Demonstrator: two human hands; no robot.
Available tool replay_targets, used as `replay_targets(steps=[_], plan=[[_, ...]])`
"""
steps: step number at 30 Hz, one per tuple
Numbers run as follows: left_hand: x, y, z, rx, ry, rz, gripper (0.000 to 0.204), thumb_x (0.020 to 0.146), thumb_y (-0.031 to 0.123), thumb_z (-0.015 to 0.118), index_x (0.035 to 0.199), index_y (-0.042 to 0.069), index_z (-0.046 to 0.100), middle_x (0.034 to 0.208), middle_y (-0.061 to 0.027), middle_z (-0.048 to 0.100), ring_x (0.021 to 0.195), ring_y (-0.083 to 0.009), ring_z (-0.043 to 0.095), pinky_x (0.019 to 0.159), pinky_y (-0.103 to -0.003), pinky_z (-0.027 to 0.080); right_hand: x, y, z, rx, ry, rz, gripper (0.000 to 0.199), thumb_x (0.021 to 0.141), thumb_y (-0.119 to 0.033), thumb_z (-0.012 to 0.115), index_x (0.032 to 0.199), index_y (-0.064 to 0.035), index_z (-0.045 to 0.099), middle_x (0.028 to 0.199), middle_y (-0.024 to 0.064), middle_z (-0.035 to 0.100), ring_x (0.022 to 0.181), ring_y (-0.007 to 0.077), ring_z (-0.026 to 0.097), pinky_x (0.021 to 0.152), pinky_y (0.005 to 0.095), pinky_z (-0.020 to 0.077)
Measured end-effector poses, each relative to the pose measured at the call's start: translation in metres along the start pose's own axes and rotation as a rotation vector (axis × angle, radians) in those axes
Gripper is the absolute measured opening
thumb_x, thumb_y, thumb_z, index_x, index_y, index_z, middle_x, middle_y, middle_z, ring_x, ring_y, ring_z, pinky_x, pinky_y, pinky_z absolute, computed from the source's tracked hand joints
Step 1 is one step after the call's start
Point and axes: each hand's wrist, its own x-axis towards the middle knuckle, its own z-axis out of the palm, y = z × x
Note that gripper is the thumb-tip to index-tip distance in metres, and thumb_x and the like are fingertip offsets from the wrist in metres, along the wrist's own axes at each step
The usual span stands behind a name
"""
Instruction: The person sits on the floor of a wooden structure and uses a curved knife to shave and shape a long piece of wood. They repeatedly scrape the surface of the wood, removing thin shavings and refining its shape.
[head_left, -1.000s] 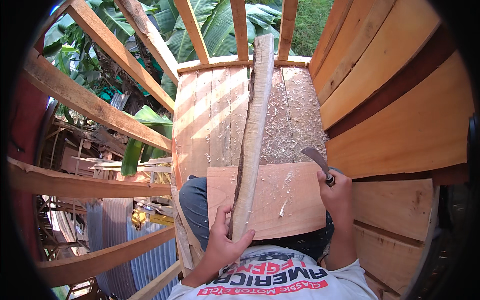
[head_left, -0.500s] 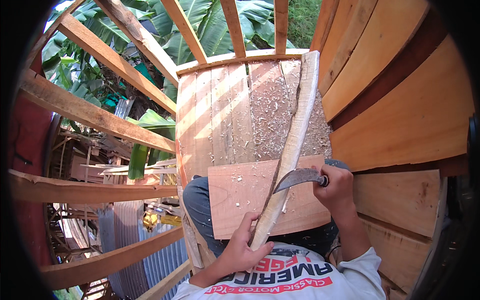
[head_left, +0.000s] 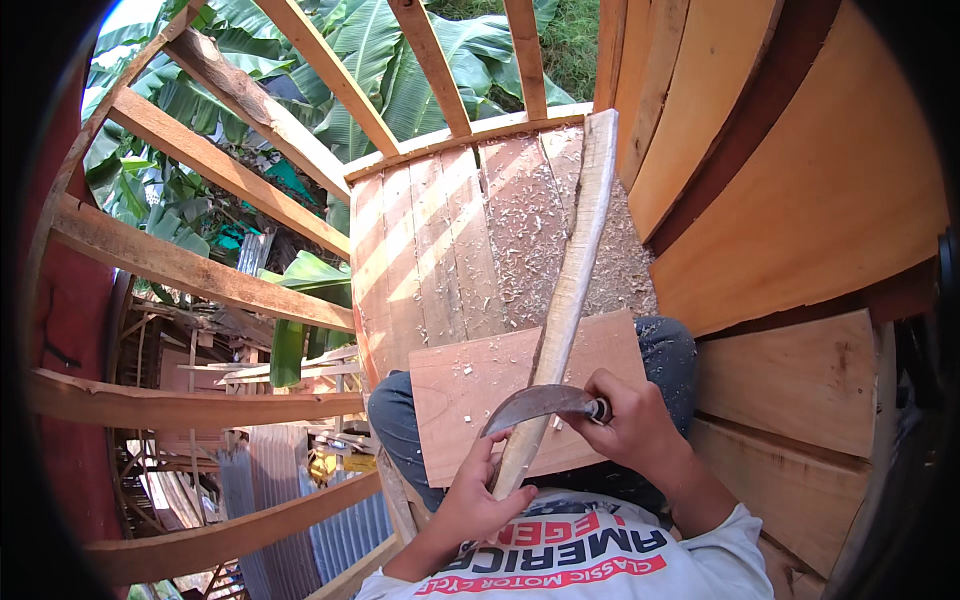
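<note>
Left hand (head_left: 480,507): I am gripping one rough-edged wooden slat (head_left: 572,280). Right hand (head_left: 632,424): I am holding one curved knife (head_left: 535,402) across it.

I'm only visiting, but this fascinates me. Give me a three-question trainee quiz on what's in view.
1. The right fingers hold a knife that is: A) straight, B) curved, C) circular?
2. True or false: wood shavings lie on the floorboards.
3. Fill in: the left fingers hold the wooden strip at the end ____ (nearer/farther) the person's body.

Key: 1. B; 2. True; 3. nearer.
</note>
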Motion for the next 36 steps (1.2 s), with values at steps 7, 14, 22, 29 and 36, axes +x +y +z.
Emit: replay_targets(steps=[7,14,22,29,36], plan=[[0.004,0.005,-0.004,-0.07,0.011,-0.002,0.067,0.083,0.0,0.069,0.136,0.003,0.028,0.116,-0.0177,0.058,0.111,-0.0184,0.055,0.093,-0.028,0.043,-0.019,0.001,0.008,0.242,-0.059,0.071,0.022,0.091,-0.022,0.063,0.097,-0.0025,0.055,0.064,0.0164,0.059,0.058,0.0344,0.063,0.05,0.0398,0.0462],[0.008,0.003,0.003,-0.06,-0.021,0.0,0.067,0.084,0.001,0.069,0.136,0.001,0.028,0.116,-0.0171,0.057,0.112,-0.0178,0.054,0.093,-0.028,0.041,-0.005,0.039,0.001,0.039,0.172,0.13,0.023,0.094,-0.024,0.058,0.093,-0.0015,0.059,0.067,0.0183,0.06,0.061,0.0372,0.062,0.052,0.0422,0.0468],[0.009,-0.009,-0.001,-0.06,-0.032,-0.041,0.071,0.073,-0.003,0.068,0.135,0.003,0.034,0.098,-0.0069,0.055,0.084,-0.0098,0.053,0.072,-0.023,0.041,0.003,0.058,0.001,-0.086,0.338,0.172,0.024,0.092,-0.025,0.061,0.086,-0.0023,0.057,0.06,0.0165,0.057,0.059,0.0355,0.063,0.051,0.0424,0.0473],[0.018,-0.007,-0.006,0.009,0.028,0.085,0.074,0.067,-0.005,0.063,0.135,0.005,0.035,0.088,-0.0028,0.054,0.069,-0.0081,0.052,0.06,-0.022,0.04,-0.008,0.035,0.01,0.001,0.133,0.092,0.026,0.091,-0.03,0.062,0.083,-0.0048,0.059,0.059,0.0131,0.058,0.055,0.0331,0.063,0.05,0.0408,0.0483],[0.008,-0.016,-0.018,-0.04,-0.007,0.047,0.073,0.066,-0.003,0.06,0.134,0.005,0.034,0.085,-0.0018,0.052,0.07,-0.0082,0.051,0.061,-0.023,0.04,0.001,0.045,0.011,-0.063,0.124,0.022,0.028,0.091,-0.031,0.062,0.081,-0.0043,0.059,0.063,0.0147,0.058,0.059,0.0323,0.063,0.05,0.0392,0.0477]])
